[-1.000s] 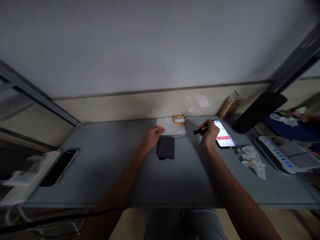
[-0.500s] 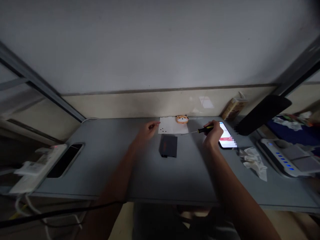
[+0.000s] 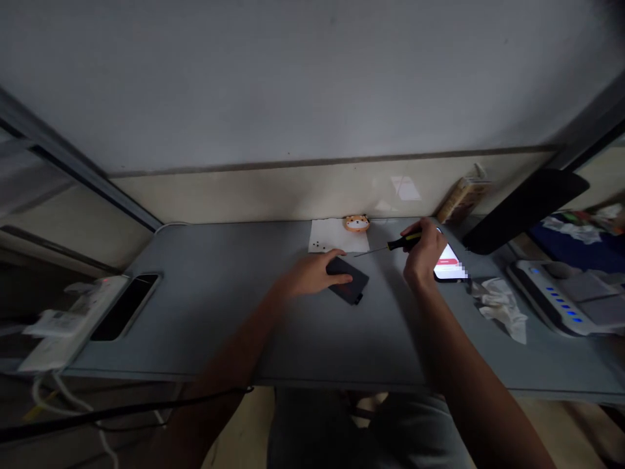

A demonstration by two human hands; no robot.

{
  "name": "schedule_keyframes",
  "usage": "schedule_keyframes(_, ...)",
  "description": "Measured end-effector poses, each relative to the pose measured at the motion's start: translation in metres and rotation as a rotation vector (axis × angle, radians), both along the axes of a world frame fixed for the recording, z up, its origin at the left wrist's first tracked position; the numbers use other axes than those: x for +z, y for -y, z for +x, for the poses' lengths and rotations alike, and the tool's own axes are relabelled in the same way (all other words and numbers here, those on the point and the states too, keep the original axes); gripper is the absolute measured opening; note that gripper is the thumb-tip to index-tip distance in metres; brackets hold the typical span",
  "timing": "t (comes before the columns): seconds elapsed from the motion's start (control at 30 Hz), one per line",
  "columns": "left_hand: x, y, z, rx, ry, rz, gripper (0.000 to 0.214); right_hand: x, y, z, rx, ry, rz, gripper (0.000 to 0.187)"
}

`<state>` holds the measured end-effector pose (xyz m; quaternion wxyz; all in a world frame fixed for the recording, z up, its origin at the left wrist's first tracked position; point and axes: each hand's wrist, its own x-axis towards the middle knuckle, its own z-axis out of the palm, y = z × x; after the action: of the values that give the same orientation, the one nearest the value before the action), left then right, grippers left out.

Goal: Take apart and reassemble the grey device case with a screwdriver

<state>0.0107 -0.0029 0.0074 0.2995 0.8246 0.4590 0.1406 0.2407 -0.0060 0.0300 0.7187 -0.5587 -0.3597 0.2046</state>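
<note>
My left hand (image 3: 316, 272) is closed on the left end of a flat, dark grey rectangular box (image 3: 352, 283), thumb across its top and fingers at its far edge. The box lies turned at an angle on the desk, a small black tab at its near right corner. In my right hand (image 3: 424, 251) is a screwdriver (image 3: 403, 242) with a black and yellow handle, its thin shaft pointing left above the desk near the box. Just beyond the box lies a white sheet of paper (image 3: 332, 233) with several tiny dark pieces, probably screws, on its left part. An orange animal-faced case (image 3: 357, 223) rests at the paper's far right corner.
Beside my right hand lies a lit phone (image 3: 448, 266). Crumpled tissue (image 3: 502, 306), a white device with blue lights (image 3: 556, 296), a black upright object (image 3: 527, 212) and a carton (image 3: 463, 195) stand right. A dark phone (image 3: 125, 307) and power strip (image 3: 73, 322) lie left.
My left hand has come from the paper's left edge down to the box and taken hold of it. The box has turned and shifted right. My right hand keeps the screwdriver.
</note>
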Motion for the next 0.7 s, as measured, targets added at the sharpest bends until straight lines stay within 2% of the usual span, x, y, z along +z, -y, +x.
schedule_keyframes(0.07,0.002,0.001,-0.003,-0.011,0.001,-0.004,0.037,0.005,0.004,-0.001,-0.014,0.071,0.013,0.049)
schedule_keyframes(0.13,0.007,0.001,-0.012,-0.117,0.040,-0.106,0.033,0.010,0.008,0.000,-0.049,0.172,0.024,0.051)
schedule_keyframes(0.2,0.012,0.000,-0.023,-0.231,0.062,-0.239,0.046,0.013,0.013,-0.001,-0.040,0.280,0.013,0.051)
schedule_keyframes(0.27,0.015,-0.001,-0.030,-0.247,0.035,-0.267,0.059,0.013,0.017,-0.003,0.064,0.390,-0.012,0.051)
schedule_keyframes(0.37,0.014,0.000,-0.027,-0.182,-0.016,-0.088,0.058,0.012,0.023,-0.011,0.255,0.514,-0.034,0.051)
schedule_keyframes(0.43,0.010,0.001,-0.020,-0.148,-0.044,0.031,0.060,0.011,0.025,-0.017,0.292,0.538,-0.038,0.053)
schedule_keyframes(0.6,0.006,0.004,-0.003,-0.101,-0.085,0.066,0.058,0.010,0.025,-0.017,0.213,0.572,0.009,0.055)
schedule_keyframes(0.7,0.007,0.007,0.002,-0.085,-0.069,0.089,0.054,0.006,0.024,-0.011,0.045,0.571,0.077,0.051)
